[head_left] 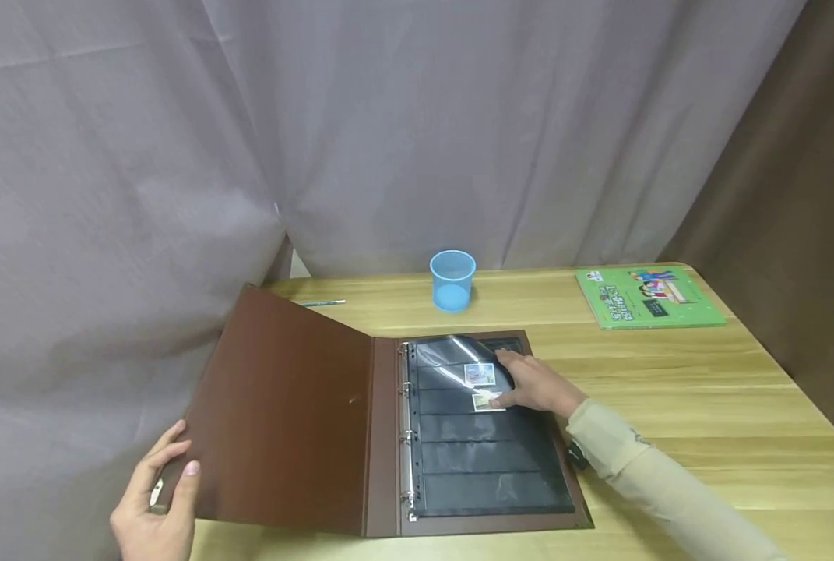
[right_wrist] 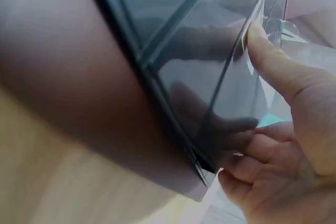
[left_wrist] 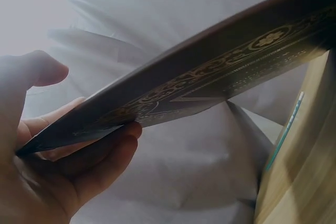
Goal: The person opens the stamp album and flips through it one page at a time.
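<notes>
A brown stamp album lies spread out, its front cover raised at a slant on the left. My left hand holds the cover's outer lower corner; gold ornament on the cover's outside shows in the left wrist view. At the album's right, my right hand grips a black stamp page by its outer edge, thumb on top and fingers underneath. The page's upper right corner is bent up. Two small stamps, one upper and one lower, sit in its clear strips near my thumb.
Metal rings run along the album's spine. Behind it stand a blue mesh cup and, farther left, a pencil. A green book lies at the table's back right. Grey curtains hang behind the wooden table.
</notes>
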Available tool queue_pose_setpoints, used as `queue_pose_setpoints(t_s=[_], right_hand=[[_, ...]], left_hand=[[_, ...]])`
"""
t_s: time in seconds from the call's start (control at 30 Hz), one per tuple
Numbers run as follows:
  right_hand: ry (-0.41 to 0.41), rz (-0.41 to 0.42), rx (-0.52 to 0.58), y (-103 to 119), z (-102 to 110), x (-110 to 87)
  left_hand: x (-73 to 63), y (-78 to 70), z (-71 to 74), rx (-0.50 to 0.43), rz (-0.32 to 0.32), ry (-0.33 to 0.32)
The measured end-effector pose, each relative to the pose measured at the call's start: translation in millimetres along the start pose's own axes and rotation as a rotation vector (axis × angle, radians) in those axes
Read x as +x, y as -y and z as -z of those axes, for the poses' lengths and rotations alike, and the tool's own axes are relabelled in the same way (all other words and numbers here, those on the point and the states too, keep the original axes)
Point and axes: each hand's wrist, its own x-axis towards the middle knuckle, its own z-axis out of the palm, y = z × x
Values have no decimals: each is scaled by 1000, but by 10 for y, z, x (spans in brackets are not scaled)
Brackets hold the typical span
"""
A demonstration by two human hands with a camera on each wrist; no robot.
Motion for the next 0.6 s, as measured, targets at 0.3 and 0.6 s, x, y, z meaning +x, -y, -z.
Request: queue_pose_setpoints(t_s=[0.3, 0.6], right_hand=[[-68, 112, 351, 33, 150, -38], [79, 106, 741, -35, 447, -218]], left_hand=[[-6, -6, 4, -62, 29, -50], [-53, 110, 24, -73, 122, -65]])
